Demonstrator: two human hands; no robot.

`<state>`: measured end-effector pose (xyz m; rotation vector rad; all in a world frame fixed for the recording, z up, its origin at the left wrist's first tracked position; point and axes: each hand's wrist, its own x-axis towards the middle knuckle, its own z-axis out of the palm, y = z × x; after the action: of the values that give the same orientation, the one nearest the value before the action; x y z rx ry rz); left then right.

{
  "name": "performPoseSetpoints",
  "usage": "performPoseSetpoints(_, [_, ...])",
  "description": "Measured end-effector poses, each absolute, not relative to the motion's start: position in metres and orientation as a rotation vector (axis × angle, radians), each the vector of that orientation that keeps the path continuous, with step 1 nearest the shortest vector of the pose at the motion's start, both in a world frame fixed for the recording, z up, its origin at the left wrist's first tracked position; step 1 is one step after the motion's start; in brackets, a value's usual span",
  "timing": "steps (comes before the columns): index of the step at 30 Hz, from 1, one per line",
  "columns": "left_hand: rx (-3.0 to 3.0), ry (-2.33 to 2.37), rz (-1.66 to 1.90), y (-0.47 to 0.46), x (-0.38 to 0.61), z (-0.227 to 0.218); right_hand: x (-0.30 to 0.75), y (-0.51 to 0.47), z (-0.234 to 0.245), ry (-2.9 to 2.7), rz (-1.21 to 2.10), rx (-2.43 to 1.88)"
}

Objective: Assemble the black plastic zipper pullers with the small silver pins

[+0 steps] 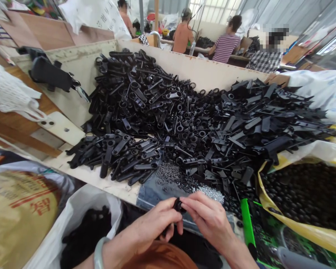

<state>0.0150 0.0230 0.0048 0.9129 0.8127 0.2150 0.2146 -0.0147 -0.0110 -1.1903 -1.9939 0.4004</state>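
Note:
My left hand point(159, 220), below a wrist with a pale bangle point(99, 251), is closed around a small black plastic part point(178, 205). The fingertips of my right hand point(208, 218) pinch together at the top of that part; whatever they hold there is too small to make out. Just beyond my hands, dark small pins point(168, 175) and shiny silver pins point(211, 194) lie in heaps on a blue-grey sheet point(148, 194). Behind them rises a large pile of black plastic arms with ring ends point(145, 97).
Flat black pieces point(252, 127) are heaped at the right of the wooden bin point(226, 71). A yellow-edged sack of black balls point(305, 194) and a green crate point(248, 224) stand at right. A white sack point(81, 198) sits at lower left. Several people work behind the bin.

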Motion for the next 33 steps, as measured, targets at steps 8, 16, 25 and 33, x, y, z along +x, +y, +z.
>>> performPoseSetpoints(8, [1.474, 0.892, 0.051, 0.02, 0.008, 0.014, 0.22, -0.024, -0.008, -2.118, 0.396, -1.078])
performPoseSetpoints(16, [1.739, 0.707, -0.021, 0.011, -0.003, 0.024, 0.217, -0.045, -0.012, -1.803, 0.812, -1.182])
performPoseSetpoints(25, [1.892, 1.045, 0.344, 0.0, 0.007, -0.018, 0.183, -0.042, -0.035, -1.11, 1.146, -1.417])
performPoseSetpoints(33, [1.305, 1.083, 0.317, 0.017, -0.003, -0.01, 0.173, -0.025, -0.034, -0.971, 1.255, -1.434])
